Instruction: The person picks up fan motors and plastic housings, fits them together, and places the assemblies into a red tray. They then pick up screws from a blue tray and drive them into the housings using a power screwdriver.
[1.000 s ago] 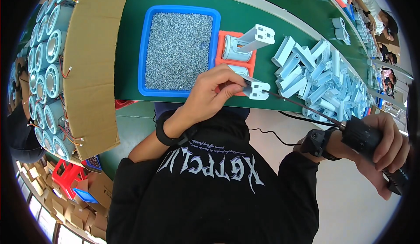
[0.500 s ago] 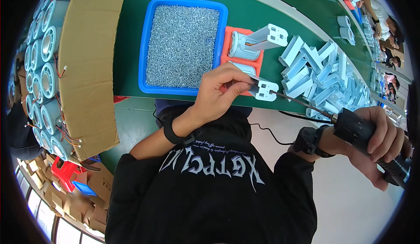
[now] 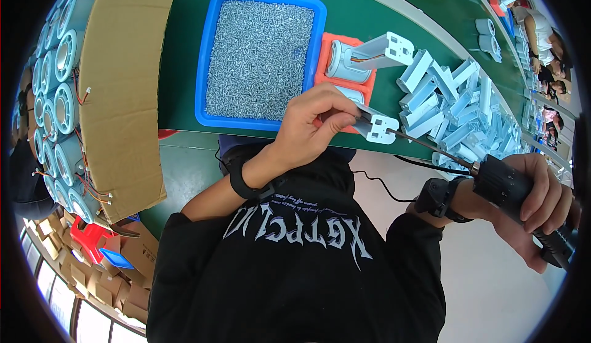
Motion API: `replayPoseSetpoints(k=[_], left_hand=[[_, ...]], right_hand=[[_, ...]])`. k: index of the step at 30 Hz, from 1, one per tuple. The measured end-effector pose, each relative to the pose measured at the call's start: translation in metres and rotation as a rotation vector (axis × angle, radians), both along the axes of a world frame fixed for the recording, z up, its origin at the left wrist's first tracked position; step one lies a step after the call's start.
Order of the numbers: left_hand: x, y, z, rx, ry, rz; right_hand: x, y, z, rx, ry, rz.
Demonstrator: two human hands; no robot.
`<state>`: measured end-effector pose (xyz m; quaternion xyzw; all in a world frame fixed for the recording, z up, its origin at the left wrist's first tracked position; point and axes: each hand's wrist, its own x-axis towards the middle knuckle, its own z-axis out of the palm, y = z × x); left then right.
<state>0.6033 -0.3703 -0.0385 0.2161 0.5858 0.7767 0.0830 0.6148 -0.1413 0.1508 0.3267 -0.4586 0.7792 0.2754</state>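
In my right hand (image 3: pixel 542 201) is a black electric screwdriver (image 3: pixel 502 180), its long thin bit pointing left. The bit's tip meets the white end plate of a light-blue bracket (image 3: pixel 383 129). My left hand (image 3: pixel 317 118) pinches this bracket between thumb and fingers, at the table's near edge. Just beyond, an orange-red foam holder (image 3: pixel 328 43) carries a light-blue cylindrical housing (image 3: pixel 340 62) with a second bracket (image 3: pixel 393 49) standing out of it and coloured wires between them. Another housing (image 3: pixel 351 94) in the holder is partly hidden by my left hand.
A blue tray (image 3: pixel 200 91) full of small screws lies left of the holder. Light-blue brackets (image 3: pixel 446 100) are heaped at the right. Brown cardboard (image 3: pixel 123 91) borders stacked wired cylinders (image 3: pixel 64 109) at the far left. A black cable (image 3: pixel 425 163) runs below the table edge. Other people sit farther right.
The view has shifted slightly. My left hand still holds the bracket and the screwdriver bit stays at its end plate; both hands have barely moved.
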Motion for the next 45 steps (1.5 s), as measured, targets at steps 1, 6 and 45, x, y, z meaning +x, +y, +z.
replayPoseSetpoints(k=[1, 6, 45], left_hand=[[0.000, 0.000, 0.000, 0.006, 0.006, 0.007], [0.002, 0.001, -0.001, 0.024, 0.002, 0.011], [-0.020, -0.026, -0.002, -0.285, 0.133, -0.128]], right_hand=[[-0.002, 0.000, -0.001, 0.001, 0.005, 0.044], [-0.002, -0.003, 0.000, 0.027, 0.004, 0.059], [-0.003, -0.009, -0.030, -0.202, -0.129, -0.038]])
